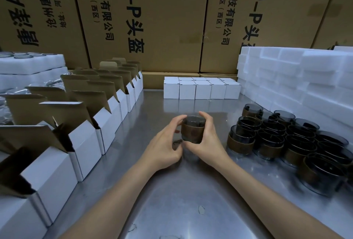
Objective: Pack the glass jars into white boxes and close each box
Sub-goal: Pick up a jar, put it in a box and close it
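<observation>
Well to the left of the fingers, a row of open white boxes [84, 143] stands along the counter [172, 191] with their brown-lined flaps up, the nearest mouths ready for a jar. The left hand [164, 147] curls its fingers [177, 122] round the left wall of a dark glass jar [193, 129], thumb low near the base. The jar sits between both sets of fingers, upright, and looks raised just off the counter, though that is hard to be sure of. A brown band wraps its middle, and that is likely the best place to hold, since it should slip less than bare glass. The jar is stiff and smooth, probably fairly heavy and breakable if knocked against the metal or another jar. The right hand [206, 139] grasps the other side, fingers wrapped over the band. Beyond the fingertips stands a block of closed white boxes [202, 89]. To the right of the fingers, the remaining jars [286, 139] crowd together, touching, in front of stacked white foam [296, 78].
</observation>
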A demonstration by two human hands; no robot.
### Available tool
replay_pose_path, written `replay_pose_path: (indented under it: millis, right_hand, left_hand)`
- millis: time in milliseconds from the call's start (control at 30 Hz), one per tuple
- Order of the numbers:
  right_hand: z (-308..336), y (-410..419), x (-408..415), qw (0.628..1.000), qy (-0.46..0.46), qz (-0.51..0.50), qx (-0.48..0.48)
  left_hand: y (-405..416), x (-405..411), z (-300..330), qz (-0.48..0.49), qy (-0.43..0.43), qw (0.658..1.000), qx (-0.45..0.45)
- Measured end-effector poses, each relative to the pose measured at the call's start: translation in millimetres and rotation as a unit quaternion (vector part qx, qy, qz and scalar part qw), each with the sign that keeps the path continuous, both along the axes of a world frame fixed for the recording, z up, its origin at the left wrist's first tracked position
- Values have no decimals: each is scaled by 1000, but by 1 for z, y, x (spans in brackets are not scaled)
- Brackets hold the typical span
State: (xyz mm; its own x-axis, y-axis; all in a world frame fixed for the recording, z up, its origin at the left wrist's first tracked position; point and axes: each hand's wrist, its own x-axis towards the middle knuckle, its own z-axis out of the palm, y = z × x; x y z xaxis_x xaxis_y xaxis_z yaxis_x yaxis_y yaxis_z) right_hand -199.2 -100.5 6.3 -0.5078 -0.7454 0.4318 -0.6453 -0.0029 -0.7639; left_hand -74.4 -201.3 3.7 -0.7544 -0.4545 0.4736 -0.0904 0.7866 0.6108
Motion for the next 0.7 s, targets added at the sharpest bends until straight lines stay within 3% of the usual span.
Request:
replay_pose_path:
  millis: [333, 700]
  right_hand:
    - [6, 5, 13, 995, 46, -15, 87]
    - [1, 18, 23, 995, 45, -60, 69]
  left_hand:
    - [7, 7, 7, 42, -58, 997, 25]
    - [25, 16, 9, 69, -89, 990, -87]
